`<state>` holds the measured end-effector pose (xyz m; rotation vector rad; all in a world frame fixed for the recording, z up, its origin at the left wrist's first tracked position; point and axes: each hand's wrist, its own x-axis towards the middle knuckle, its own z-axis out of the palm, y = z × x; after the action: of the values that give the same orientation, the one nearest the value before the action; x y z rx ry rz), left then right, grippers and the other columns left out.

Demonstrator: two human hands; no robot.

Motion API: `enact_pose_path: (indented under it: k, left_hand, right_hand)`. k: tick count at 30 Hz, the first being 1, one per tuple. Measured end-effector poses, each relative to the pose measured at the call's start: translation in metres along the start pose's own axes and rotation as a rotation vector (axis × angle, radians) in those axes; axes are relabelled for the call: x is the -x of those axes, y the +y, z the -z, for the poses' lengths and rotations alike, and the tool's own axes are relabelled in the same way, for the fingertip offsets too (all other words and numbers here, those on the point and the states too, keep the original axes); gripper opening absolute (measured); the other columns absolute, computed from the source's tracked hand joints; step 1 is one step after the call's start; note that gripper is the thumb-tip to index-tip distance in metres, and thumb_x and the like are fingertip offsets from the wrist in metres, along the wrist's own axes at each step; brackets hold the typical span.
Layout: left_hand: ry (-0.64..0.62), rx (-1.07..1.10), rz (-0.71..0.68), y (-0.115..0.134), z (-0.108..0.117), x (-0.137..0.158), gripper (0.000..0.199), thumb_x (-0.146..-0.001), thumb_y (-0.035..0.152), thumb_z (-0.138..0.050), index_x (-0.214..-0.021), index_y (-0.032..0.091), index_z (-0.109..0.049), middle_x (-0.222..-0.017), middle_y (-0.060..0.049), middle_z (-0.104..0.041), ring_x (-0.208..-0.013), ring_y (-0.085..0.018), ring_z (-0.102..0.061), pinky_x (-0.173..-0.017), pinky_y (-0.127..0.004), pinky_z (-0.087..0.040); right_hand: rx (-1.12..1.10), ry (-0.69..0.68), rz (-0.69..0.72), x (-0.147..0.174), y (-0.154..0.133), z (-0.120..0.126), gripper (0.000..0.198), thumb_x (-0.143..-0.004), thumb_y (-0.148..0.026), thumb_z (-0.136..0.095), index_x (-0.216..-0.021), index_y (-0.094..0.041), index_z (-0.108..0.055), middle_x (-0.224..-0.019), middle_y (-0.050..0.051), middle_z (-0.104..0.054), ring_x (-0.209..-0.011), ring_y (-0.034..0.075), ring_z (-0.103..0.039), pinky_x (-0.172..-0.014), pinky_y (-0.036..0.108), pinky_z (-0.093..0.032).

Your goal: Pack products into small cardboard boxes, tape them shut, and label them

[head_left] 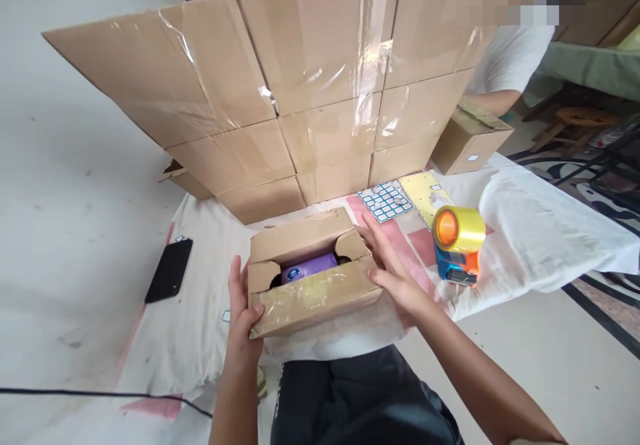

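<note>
An open cardboard box (315,305) is gripped at its two ends near the table's front edge. My left hand (244,308) closes on its left end, thumb over the front corner. At the right end my right hand (393,268) holds it, thumb on the front top edge and fingers along the far side. The top flaps stand raised. Inside lies a purple packet (310,268) with a round blue mark, and dark shapes at both ends that I cannot make out. To the right, a tape dispenser (456,265) carries a roll of yellow tape (460,228).
A tall taped cardboard partition (325,98) stands behind the box. A black phone (170,270) lies at left. Blue-grid stickers (385,202) and a yellow sheet (425,192) lie by the partition. Another box (473,138) stands at right, near a person in a white sleeve (520,55).
</note>
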<state>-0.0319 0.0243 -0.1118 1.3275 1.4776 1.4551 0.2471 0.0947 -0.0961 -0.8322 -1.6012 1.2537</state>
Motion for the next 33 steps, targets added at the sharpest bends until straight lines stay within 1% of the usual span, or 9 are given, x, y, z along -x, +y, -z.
enact_pose_path:
  k: [3,6,9,11,13,17,26,30,33]
  left_hand:
    - [0.065,0.015,-0.131,-0.002,0.008,-0.010,0.086,-0.080,0.025,-0.055,-0.158,0.043,-0.021,-0.142,-0.002,-0.058,-0.141,-0.029,-0.047,-0.115,-0.048,-0.044]
    - [-0.100,-0.228,-0.304,0.011,0.023,-0.016,0.064,-0.086,0.018,-0.054,-0.144,0.044,-0.049,-0.111,-0.001,-0.070,-0.141,-0.027,-0.046,-0.117,-0.051,-0.037]
    - [-0.282,-0.697,-0.421,0.037,0.032,-0.011,0.039,-0.092,0.020,-0.052,-0.124,0.038,-0.065,-0.118,0.000,-0.071,-0.141,-0.027,-0.044,-0.122,-0.056,-0.019]
    - [-0.292,-0.911,-0.479,0.051,0.030,-0.003,0.040,-0.092,0.023,-0.055,-0.131,0.036,-0.060,-0.126,-0.001,-0.069,-0.137,-0.025,-0.051,-0.124,-0.055,-0.002]
    - [-0.298,-1.006,-0.529,0.057,0.025,0.005,0.045,-0.093,0.030,-0.058,-0.138,0.032,-0.053,-0.131,-0.004,-0.067,-0.132,-0.024,-0.056,-0.124,-0.051,0.004]
    - [-0.286,-1.064,-0.601,0.048,0.015,0.011,0.054,-0.090,0.042,-0.065,-0.140,0.028,-0.051,-0.132,-0.008,-0.065,-0.135,-0.027,-0.054,-0.125,-0.046,-0.006]
    - [-0.078,-1.004,-0.723,0.030,0.010,0.008,0.046,-0.090,0.037,-0.063,-0.135,0.031,-0.055,-0.138,-0.012,-0.062,-0.133,-0.035,-0.053,-0.117,-0.056,-0.024]
    - [-0.069,-1.026,-0.751,0.021,0.010,0.005,0.042,-0.090,0.038,-0.059,-0.132,0.032,-0.058,-0.151,-0.013,-0.051,-0.144,-0.040,-0.039,-0.113,-0.060,-0.026]
    - [-0.091,-1.038,-0.757,0.017,0.011,0.002,0.040,-0.092,0.038,-0.055,-0.131,0.033,-0.057,-0.147,-0.011,-0.056,-0.139,-0.038,-0.046,-0.114,-0.062,-0.022]
  right_hand:
    - [-0.045,0.100,0.120,-0.010,0.004,-0.006,0.076,-0.082,-0.034,-0.057,-0.154,-0.035,-0.035,-0.145,0.006,-0.055,-0.141,0.029,-0.045,-0.122,0.053,-0.028]
    - [0.034,0.101,0.252,-0.015,0.007,-0.005,0.045,-0.084,-0.032,-0.054,-0.128,-0.034,-0.064,-0.122,0.005,-0.067,-0.130,0.031,-0.054,-0.119,0.053,-0.032]
    - [0.102,0.079,0.333,-0.016,0.009,-0.002,0.031,-0.091,-0.037,-0.050,-0.110,-0.029,-0.074,-0.115,0.007,-0.069,-0.124,0.031,-0.056,-0.117,0.054,-0.033]
    - [0.099,0.098,0.362,-0.015,0.010,-0.001,0.035,-0.096,-0.044,-0.047,-0.110,-0.026,-0.074,-0.115,0.008,-0.069,-0.122,0.031,-0.056,-0.115,0.053,-0.034]
    - [0.090,0.108,0.374,-0.013,0.012,-0.003,0.041,-0.098,-0.052,-0.045,-0.110,-0.024,-0.074,-0.117,0.010,-0.068,-0.124,0.031,-0.055,-0.115,0.053,-0.033]
    - [0.092,0.133,0.369,-0.011,0.014,-0.007,0.048,-0.100,-0.059,-0.042,-0.111,-0.023,-0.073,-0.120,0.010,-0.067,-0.126,0.031,-0.055,-0.119,0.053,-0.028]
    - [0.096,0.193,0.379,-0.003,0.008,-0.014,0.053,-0.100,-0.063,-0.039,-0.109,-0.022,-0.072,-0.123,0.011,-0.066,-0.127,0.028,-0.056,-0.116,0.049,-0.034]
    - [0.082,0.203,0.412,-0.002,0.010,-0.015,0.057,-0.093,-0.071,-0.048,-0.111,-0.022,-0.070,-0.123,0.013,-0.066,-0.126,0.029,-0.057,-0.116,0.049,-0.035]
    - [0.065,0.193,0.448,-0.001,0.013,-0.016,0.057,-0.087,-0.071,-0.059,-0.113,-0.021,-0.068,-0.125,0.015,-0.063,-0.128,0.030,-0.056,-0.115,0.050,-0.036]
